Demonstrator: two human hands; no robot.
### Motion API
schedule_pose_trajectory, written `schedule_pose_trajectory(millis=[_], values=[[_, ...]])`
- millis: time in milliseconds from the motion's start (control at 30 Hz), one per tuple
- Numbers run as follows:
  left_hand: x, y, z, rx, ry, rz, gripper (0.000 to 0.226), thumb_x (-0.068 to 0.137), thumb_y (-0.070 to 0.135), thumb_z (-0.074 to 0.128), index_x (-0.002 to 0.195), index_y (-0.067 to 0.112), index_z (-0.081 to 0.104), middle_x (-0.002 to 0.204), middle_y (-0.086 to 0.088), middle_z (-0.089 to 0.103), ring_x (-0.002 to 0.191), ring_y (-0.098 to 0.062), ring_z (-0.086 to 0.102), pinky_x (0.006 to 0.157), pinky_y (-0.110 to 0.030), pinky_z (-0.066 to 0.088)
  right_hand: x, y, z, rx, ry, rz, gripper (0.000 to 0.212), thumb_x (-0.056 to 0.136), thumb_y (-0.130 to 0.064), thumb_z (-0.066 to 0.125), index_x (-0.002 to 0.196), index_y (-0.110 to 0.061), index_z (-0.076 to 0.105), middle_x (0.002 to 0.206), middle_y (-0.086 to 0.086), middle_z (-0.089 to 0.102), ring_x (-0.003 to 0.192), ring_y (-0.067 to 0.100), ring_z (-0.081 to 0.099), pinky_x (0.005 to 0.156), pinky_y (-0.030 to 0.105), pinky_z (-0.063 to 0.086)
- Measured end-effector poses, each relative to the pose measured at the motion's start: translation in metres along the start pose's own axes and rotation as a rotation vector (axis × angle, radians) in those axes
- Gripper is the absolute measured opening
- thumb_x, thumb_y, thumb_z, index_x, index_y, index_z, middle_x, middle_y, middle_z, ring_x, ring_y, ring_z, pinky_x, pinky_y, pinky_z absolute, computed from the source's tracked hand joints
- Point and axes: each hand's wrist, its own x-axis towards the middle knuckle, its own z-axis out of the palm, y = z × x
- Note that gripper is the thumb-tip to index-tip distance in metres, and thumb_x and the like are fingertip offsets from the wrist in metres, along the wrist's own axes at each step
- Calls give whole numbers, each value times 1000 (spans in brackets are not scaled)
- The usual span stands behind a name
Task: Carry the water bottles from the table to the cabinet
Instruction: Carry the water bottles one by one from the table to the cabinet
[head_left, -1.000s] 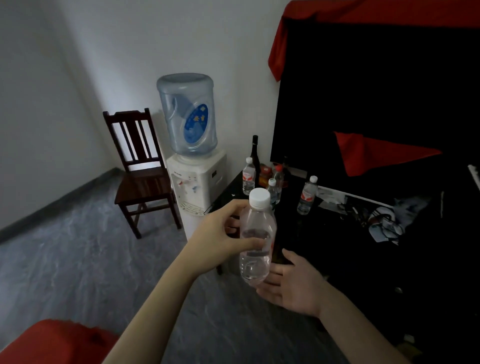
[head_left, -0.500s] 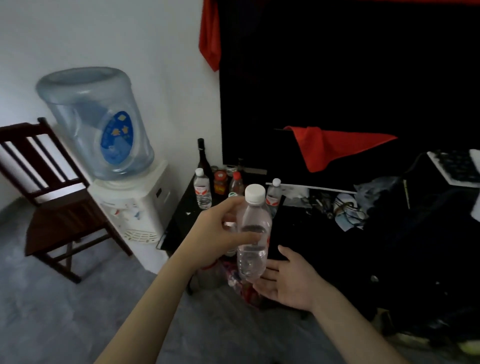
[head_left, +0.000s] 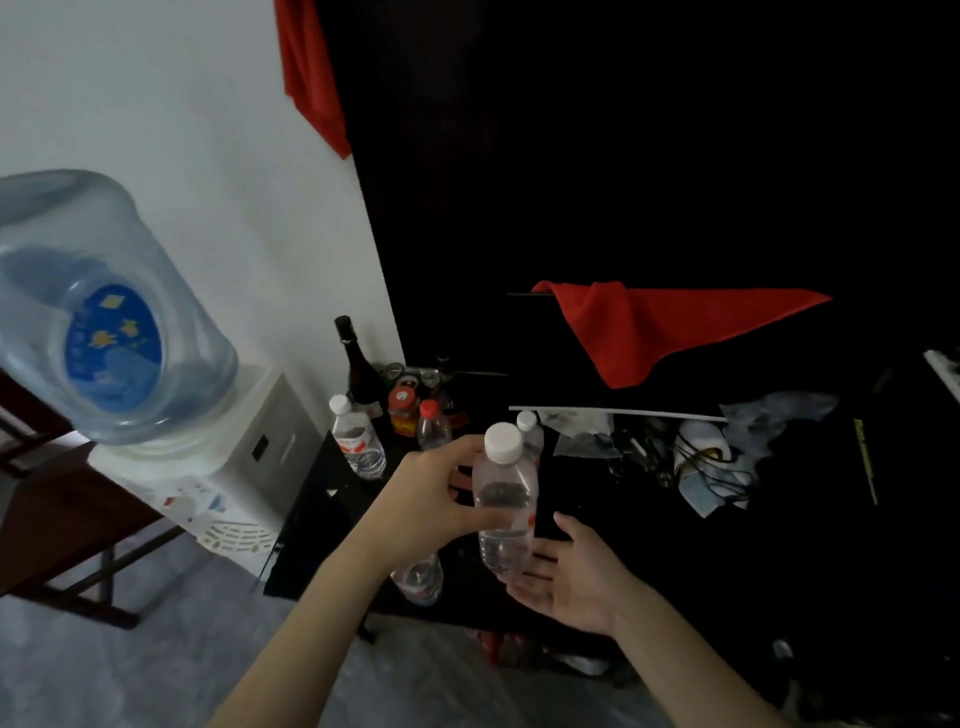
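Left hand (head_left: 431, 499) grip curled round bottle (head_left: 505, 512) — right hand (head_left: 569, 577) palm-up, fingers relaxed, beneath.

A plain lived-in room — water dispenser (head_left: 208, 467), wooden chair (head_left: 57, 514), cluttered black table (head_left: 597, 499) against bare wall.

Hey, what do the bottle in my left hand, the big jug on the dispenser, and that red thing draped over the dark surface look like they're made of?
Held bottle: clear, glossy plastic by the look; you see through it, and its white cap is opaque.
Big jug: translucent bluish plastic, smooth, with a printed blue label.
Red cloth: soft matte fabric, judging by its folds and limp drape.
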Motion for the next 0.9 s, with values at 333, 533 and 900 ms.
schedule_pose_trajectory(millis=[333, 533, 900], values=[[68, -55, 38, 15, -103, -151, 64, 72, 45, 88, 127, 36, 56, 101, 26, 69, 93, 7, 68, 77, -11, 53, 88, -41, -30, 53, 43, 124, 59, 103, -47, 37, 119, 5, 58, 126, 31, 60, 123, 43, 55, 99, 47, 46], [91, -94, 70, -4, -167, -180, 64, 73, 38, 87, 128, 34, 55, 104, 24, 69, 97, 12, 65, 82, -14, 55, 139, -38, -47, 51, 152, 165, 59, 103, -48, 35, 125, 2, 57, 126, 29, 59, 128, 42, 51, 107, 49, 41], [101, -154, 126, -29, -184, -283, 61, 67, 45, 73, 122, 26, 54, 106, 9, 71, 98, -10, 68, 84, -34, 57, 181, -40, -58, 21, 320, 143, 63, 103, -47, 38, 141, 2, 47, 149, 24, 43, 139, 36, 41, 112, 48, 35]])
